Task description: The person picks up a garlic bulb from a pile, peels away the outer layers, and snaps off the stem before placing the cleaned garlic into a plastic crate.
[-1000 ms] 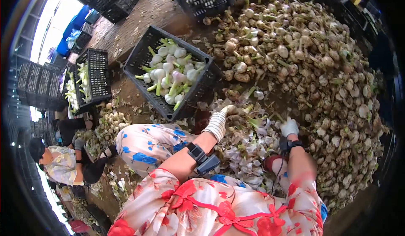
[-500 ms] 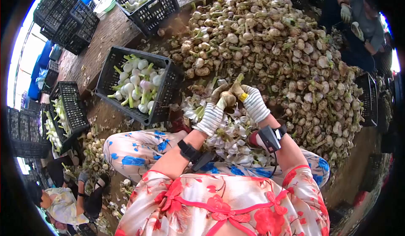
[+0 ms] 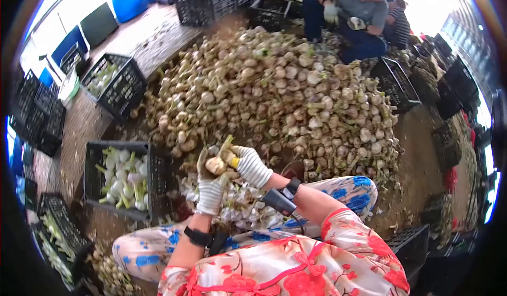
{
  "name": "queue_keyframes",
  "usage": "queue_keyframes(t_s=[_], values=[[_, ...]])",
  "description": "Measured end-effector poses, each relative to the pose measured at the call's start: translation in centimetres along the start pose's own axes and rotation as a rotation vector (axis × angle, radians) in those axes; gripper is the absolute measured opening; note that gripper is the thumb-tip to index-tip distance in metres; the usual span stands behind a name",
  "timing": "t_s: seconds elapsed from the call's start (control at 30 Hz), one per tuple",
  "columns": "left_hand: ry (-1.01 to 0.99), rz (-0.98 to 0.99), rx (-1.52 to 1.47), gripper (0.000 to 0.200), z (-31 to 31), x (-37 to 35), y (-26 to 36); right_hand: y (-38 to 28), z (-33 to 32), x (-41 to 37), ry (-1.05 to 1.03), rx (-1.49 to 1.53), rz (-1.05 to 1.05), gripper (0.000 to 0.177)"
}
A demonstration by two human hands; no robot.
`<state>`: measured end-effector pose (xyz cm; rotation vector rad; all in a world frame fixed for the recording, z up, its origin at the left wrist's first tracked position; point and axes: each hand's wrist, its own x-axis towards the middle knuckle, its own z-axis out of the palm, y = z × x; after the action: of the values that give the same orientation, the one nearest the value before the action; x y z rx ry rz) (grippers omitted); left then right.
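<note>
Both my hands wear striped white work gloves with soiled fingers. My left hand (image 3: 210, 182) is closed around a garlic bulb (image 3: 215, 165), whose pale brownish side faces up. My right hand (image 3: 248, 164) is closed at the bulb's right side, with a yellow band around one digit. A greenish stem-like piece (image 3: 227, 141) sticks up at its fingertips. Below the hands, peeled garlic skins (image 3: 248, 211) lie heaped between my legs. Beyond them rises a large pile of unpeeled garlic (image 3: 264, 84).
A black crate (image 3: 153, 182) of cleaned white garlic stands to my left, another crate (image 3: 124, 92) farther back. More crates (image 3: 55, 227) line the left edge. Across the pile sits a gloved person (image 3: 359, 10), near an open crate (image 3: 396, 84).
My view has swung right and up, so the pile and crates sit lower and farther left. Both hands stay together at the bulb, its pale side now more exposed.
</note>
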<state>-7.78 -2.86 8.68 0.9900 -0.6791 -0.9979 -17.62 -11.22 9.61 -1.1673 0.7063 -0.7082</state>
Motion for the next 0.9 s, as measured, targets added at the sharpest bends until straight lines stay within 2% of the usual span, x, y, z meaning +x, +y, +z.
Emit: queue_keyframes(t_s=[0.07,0.1,0.13,0.2,0.23,0.27,0.33,0.4,0.47,0.5,0.53,0.57,0.6,0.63,0.67,0.73,0.77,0.8,0.87,0.9], values=[[0.031,0.321,0.278,0.066,-0.8,0.7,-1.2,0.2,0.2,0.5,0.011,-0.097,-0.117,0.018],[0.071,0.112,0.111,0.058,-0.9,0.8,-0.8,1.4,-0.1,1.3,0.013,-0.21,-0.198,0.016],[0.093,-0.086,-0.033,0.045,0.4,0.3,2.3,0.9,0.1,1.0,0.009,-0.27,-0.23,0.013],[0.084,-0.201,-0.308,0.046,1.1,0.8,3.0,0.7,0.7,0.8,0.005,-0.14,-0.199,0.012],[0.005,-0.345,-0.325,0.055,0.8,0.6,3.5,0.6,0.6,0.7,0.022,-0.216,-0.244,0.012],[0.059,-0.484,-0.45,0.052,0.1,0.8,3.0,0.9,0.6,0.8,0.025,-0.161,-0.174,0.012],[-0.091,-0.569,-0.629,0.047,-1.0,0.8,2.6,1.1,0.5,0.7,-0.024,-0.024,-0.088,0.014],[-0.057,-0.58,-0.662,0.042,-1.1,0.6,2.2,1.3,0.6,0.5,-0.03,0.014,-0.07,0.015],[0.055,-0.628,-0.51,0.039,-1.1,0.5,2.0,1.4,0.9,0.1,0.033,-0.053,-0.198,0.016],[0.004,-0.588,-0.371,0.033,-1.2,0.6,2.2,1.7,0.9,0.3,-0.008,0.027,-0.175,0.019],[0.004,-0.592,-0.369,0.033,-0.9,0.5,2.4,1.9,0.6,0.4,-0.006,0.029,-0.174,0.019],[-0.055,-0.525,-0.27,0.031,-0.4,0.3,2.8,2.1,0.3,0.5,-0.041,0.111,-0.075,0.021],[-0.115,-0.459,-0.171,0.036,0.0,0.2,3.1,2.1,0.0,0.6,-0.075,0.193,0.025,0.023],[-0.012,-0.372,-0.148,0.053,-0.6,0.5,2.1,2.1,-0.2,0.7,-0.066,0.044,-0.033,0.026],[-0.009,-0.189,0.111,0.066,-0.4,-0.4,1.9,2.3,-0.1,0.7,-0.049,-0.006,-0.085,0.024],[-0.045,0.104,0.207,0.064,-0.5,-0.3,0.9,1.7,-0.2,0.4,-0.071,-0.098,-0.122,0.02],[0.039,0.267,0.347,0.057,-2.6,0.7,-1.4,1.7,-0.3,0.6,-0.067,-0.161,-0.229,0.017],[0.138,0.011,0.225,0.042,-3.4,1.2,-1.3,1.6,-0.5,0.5,-0.065,-0.201,-0.32,0.016],[0.072,-0.081,0.133,0.033,-3.4,1.2,0.3,1.0,-0.2,0.3,-0.082,-0.209,-0.314,0.02],[-0.102,-0.256,0.004,0.04,-2.0,0.7,3.2,0.2,-0.2,-0.2,-0.085,-0.069,-0.225,0.02]])
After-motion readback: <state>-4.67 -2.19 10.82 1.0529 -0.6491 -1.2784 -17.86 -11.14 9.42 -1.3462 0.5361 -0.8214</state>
